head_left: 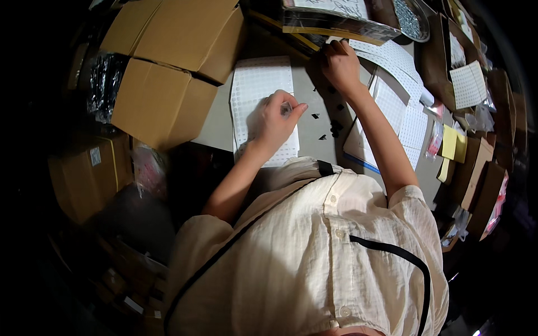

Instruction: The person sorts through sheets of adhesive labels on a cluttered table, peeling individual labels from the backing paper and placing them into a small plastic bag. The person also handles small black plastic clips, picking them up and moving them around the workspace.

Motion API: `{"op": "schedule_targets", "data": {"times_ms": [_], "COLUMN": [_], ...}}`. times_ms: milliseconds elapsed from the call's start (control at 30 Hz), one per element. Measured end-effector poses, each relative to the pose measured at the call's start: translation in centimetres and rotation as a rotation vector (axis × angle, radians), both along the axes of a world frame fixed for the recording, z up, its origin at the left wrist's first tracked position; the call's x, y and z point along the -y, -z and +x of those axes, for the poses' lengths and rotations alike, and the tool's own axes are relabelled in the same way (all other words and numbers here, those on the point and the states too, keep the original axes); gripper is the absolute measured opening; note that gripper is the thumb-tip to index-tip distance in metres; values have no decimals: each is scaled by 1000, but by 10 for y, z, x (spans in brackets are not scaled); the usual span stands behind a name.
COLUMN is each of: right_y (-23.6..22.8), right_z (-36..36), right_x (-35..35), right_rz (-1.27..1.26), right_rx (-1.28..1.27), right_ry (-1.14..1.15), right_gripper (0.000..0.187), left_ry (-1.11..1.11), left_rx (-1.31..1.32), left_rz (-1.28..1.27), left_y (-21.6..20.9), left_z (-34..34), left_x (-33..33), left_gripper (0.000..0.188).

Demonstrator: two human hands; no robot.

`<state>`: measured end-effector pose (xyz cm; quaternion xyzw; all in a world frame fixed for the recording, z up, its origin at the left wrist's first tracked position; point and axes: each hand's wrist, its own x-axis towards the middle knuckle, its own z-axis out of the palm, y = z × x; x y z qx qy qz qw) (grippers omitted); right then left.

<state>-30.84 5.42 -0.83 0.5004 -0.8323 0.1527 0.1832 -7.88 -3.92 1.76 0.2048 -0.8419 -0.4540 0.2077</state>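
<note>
Two large cardboard boxes (168,67) were stacked to the left of the white dotted sheet (260,89), their flaps shut so that nothing inside could be seen. The grey worktop (305,92) carried that sheet, and well to the right of it more dotted sheets (400,106) were fanned out, with yellow note pads (453,143) and small plastic bags beyond them. Above the sheet and to its right, a clear tray (336,19) was propped, its contents too blurred to tell. The step in hand was judged to be sorting small pieces from the sheet: the left hand (276,119) was held over the sheet's right edge, fingers pinched narrowly on a small clear piece (287,108). The right hand (340,66) was stretched up and right of the sheet, fingers curled at the tray's edge; whether anything was held could not be told. Just right of the sheet, small black pieces (332,126) were scattered. A fine pinch was judged to be needed.
</note>
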Motion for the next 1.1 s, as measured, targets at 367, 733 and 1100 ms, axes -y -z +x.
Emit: {"op": "schedule_targets", "data": {"times_ms": [367, 733, 1100], "right_y": [-33, -24, -33], "right_z": [22, 49, 58], "right_x": [-29, -48, -37], "right_rz": [4, 150, 168], "right_rx": [304, 142, 209], "right_ry": [-273, -385, -197], "right_gripper": [22, 23, 20], "left_ry": [22, 63, 31], "left_rx": [-7, -30, -81], "left_rz": [-15, 16, -22], "left_y": [1, -6, -8], "left_z": [0, -1, 6], "left_x": [0, -3, -10], "left_gripper": [23, 23, 23]}}
